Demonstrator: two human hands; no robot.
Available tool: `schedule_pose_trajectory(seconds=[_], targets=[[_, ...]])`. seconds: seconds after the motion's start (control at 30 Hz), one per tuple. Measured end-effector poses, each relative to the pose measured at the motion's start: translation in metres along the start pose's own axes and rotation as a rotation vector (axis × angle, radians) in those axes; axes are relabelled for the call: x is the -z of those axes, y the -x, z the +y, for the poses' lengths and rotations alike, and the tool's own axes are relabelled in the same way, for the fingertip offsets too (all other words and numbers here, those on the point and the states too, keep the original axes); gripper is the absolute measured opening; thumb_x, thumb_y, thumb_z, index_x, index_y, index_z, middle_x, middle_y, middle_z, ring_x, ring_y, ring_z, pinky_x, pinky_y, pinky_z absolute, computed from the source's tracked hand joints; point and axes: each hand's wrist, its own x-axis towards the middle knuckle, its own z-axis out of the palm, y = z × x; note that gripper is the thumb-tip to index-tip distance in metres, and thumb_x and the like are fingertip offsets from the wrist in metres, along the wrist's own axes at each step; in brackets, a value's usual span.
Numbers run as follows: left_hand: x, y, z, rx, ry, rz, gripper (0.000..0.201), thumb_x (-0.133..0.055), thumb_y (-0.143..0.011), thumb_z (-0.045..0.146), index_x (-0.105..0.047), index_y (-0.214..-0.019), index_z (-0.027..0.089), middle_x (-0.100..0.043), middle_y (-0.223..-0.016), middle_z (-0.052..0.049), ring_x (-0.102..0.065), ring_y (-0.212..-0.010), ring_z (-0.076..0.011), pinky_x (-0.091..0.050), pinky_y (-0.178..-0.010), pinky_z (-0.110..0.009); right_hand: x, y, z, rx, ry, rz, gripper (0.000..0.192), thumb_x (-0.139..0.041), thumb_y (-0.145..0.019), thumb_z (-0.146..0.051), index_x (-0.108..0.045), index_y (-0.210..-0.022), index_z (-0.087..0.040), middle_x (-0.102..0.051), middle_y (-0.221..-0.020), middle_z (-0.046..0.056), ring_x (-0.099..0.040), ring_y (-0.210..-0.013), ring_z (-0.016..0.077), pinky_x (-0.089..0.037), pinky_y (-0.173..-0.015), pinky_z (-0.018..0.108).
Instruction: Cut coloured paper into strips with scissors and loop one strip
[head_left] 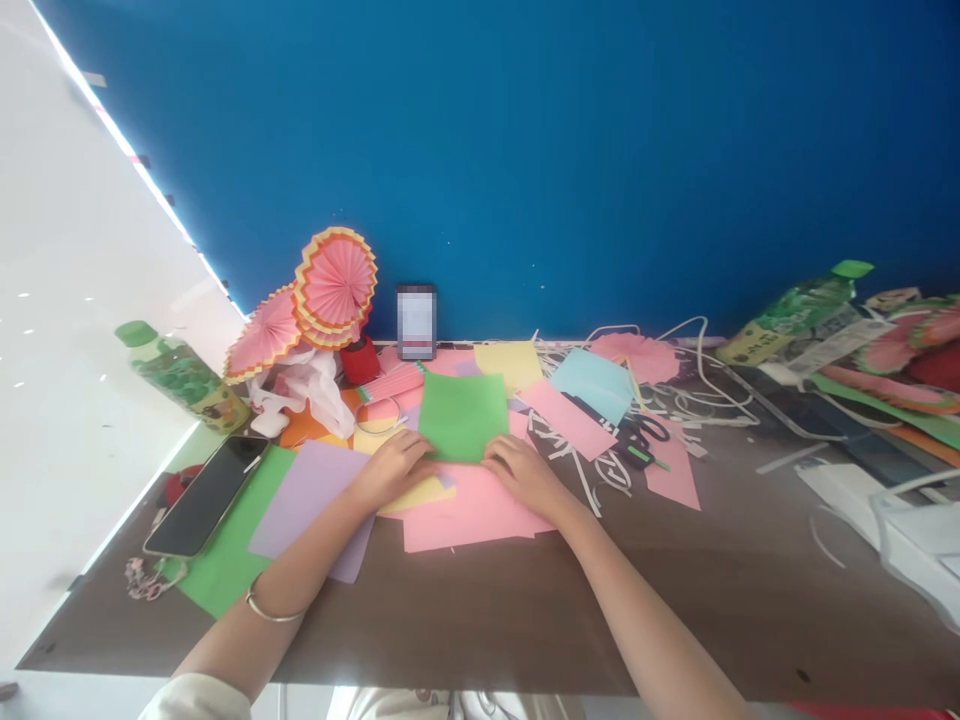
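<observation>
A green sheet of paper [463,412] lies over the pile in front of me, its near edge between my two hands. My left hand [395,467] pinches the near left corner, fingers curled together. At the near right corner, my right hand [521,470] has its thumb and fingers closed on the edge. Under the green sheet are pink paper [472,515] and a piece of yellow paper [424,494]. A purple sheet [315,495] lies beneath my left forearm.
Scissors [641,440], paper strips and a light blue sheet [594,382] lie to the right. Pleated paper fans [337,280] stand at the back left. A dark phone [210,500] and a bottle [180,375] are on the left; another phone [416,322] leans against the blue wall.
</observation>
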Motion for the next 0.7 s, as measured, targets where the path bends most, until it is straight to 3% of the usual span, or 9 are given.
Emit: schedule_pose_trajectory(seconds=[0.3,0.53,0.7], targets=[[-0.0028,-0.0002,-0.0041,0.02,0.022,-0.01,0.028,-0.039,-0.089,0.033,-0.064,-0.085,0.02,-0.059,-0.08,-0.005,-0.054,-0.076,-0.0168,-0.044,-0.068,-0.03,-0.0019,0.0019,0.002,0.015,-0.018,0.028,0.015,-0.046,-0.085,-0.032,-0.056,-0.079,-0.022,-0.058,-0.087,0.005,-0.053,-0.086,0.02,-0.041,-0.078,0.038],[0.001,0.0021,-0.0088,0.246,0.071,-0.003,0.025,-0.051,-0.082,0.039,-0.064,-0.071,0.02,-0.06,-0.069,-0.001,-0.054,-0.067,-0.0151,-0.042,-0.062,-0.028,-0.0047,0.0003,0.0058,-0.063,-0.131,0.014,0.02,-0.047,-0.084,-0.036,-0.056,-0.074,-0.021,-0.056,-0.089,0.004,-0.053,-0.085,0.0181,-0.042,-0.079,0.036],[0.0016,0.0005,-0.007,0.295,0.066,-0.005,0.028,-0.05,-0.081,0.04,-0.059,-0.067,0.018,-0.054,-0.069,-0.002,-0.052,-0.068,-0.0152,-0.042,-0.062,-0.028,-0.0061,-0.0007,0.0094,-0.13,-0.197,0.023,0.023,-0.048,-0.082,-0.039,-0.052,-0.069,-0.02,-0.053,-0.091,0.004,-0.052,-0.085,0.0168,-0.041,-0.081,0.034]])
